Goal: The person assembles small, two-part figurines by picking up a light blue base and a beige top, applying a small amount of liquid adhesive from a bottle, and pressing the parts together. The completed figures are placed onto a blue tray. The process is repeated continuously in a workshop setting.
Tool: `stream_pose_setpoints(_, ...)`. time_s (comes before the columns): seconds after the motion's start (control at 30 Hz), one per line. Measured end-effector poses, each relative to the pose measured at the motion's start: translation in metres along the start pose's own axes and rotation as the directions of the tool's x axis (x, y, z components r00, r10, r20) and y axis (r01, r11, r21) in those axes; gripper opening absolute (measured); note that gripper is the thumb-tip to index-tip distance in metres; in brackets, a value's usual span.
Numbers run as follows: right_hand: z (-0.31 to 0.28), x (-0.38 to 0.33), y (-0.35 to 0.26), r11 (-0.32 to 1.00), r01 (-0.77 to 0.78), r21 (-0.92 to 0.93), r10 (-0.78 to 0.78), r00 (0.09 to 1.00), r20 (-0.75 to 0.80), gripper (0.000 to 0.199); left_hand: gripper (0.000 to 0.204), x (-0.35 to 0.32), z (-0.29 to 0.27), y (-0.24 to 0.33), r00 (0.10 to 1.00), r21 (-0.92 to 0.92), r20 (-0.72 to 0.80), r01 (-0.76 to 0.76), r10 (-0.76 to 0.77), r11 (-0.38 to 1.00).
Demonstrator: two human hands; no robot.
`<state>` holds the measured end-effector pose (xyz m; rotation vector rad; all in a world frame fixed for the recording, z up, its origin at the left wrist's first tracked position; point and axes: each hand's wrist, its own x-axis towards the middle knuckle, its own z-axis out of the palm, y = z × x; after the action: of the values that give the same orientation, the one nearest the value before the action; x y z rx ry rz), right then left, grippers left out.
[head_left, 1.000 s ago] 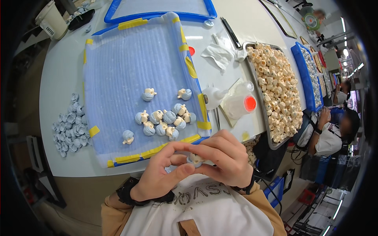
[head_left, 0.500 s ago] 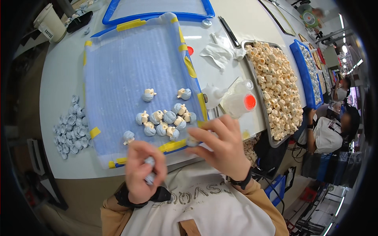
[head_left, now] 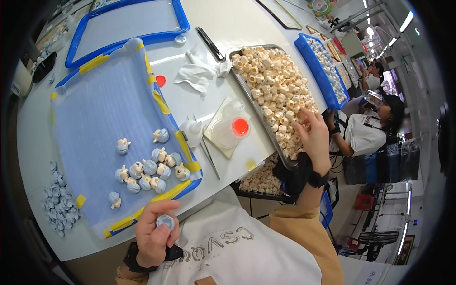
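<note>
My left hand (head_left: pixel 154 232) is closed around a light-blue hollow doll hair piece (head_left: pixel 165 222), its cup side facing up, near the table's front edge. On the right, my right hand (head_left: pixel 314 137) reaches over a metal tray (head_left: pixel 254 102) heaped with small beige doll head pieces (head_left: pixel 280 90). Its thumb and forefinger are apart, close to the heap, with nothing visibly held. In front of me, a cloth-lined blue tray (head_left: pixel 102 114) edged with yellow tape bears several doll heads (head_left: pixel 149 167) with blue hair pieces fitted.
Loose blue hair pieces (head_left: pixel 59 202) lie piled at the left. Between the trays stand a clear container with a red top (head_left: pixel 240 127), a white bottle (head_left: pixel 191 132) and tweezers (head_left: pixel 211 159). A crumpled white cloth (head_left: pixel 195 76) lies farther back. A co-worker (head_left: pixel 365 133) sits at the right.
My right hand has moved from the cloth-lined tray to the metal tray. A doll head now rests at the lined tray's near right corner. The view has turned right.
</note>
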<state>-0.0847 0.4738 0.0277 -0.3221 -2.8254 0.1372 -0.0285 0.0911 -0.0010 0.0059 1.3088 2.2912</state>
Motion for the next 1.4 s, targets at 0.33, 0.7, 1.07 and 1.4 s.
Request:
stream_pose_setpoints(0.33, 0.014, 0.013, -0.022, 0.965, 0.257, -0.050, -0.260, 0.964, -0.054, 0.019, 0.034, -0.003, -0.006, -0.003, 0.996, 0.006, 0.065, -0.057, 0.057, 0.998)
stream_pose_setpoints(0.7, -0.032, -0.030, -0.095, 0.815, 0.175, 0.552, -0.134, 0.984, -0.114, 0.019, 0.036, -0.001, 0.000, 0.000, 0.994, 0.246, 0.111, -0.031, 0.003, 0.969)
stream_pose_setpoints(1.07, 0.002, -0.074, -0.201, 0.175, 0.644, 0.745, -0.611, 0.664, -0.431, 0.028, 0.055, -0.004, -0.006, -0.011, 0.947, 0.225, 0.041, -0.320, 0.319, 0.921)
stream_pose_setpoints(1.4, 0.006, -0.082, -0.198, 0.330, 0.649, 0.686, -0.607, 0.702, -0.372, 0.030, 0.045, 0.005, 0.000, 0.005, 0.996, 0.123, 0.087, -0.028, 0.017, 0.992)
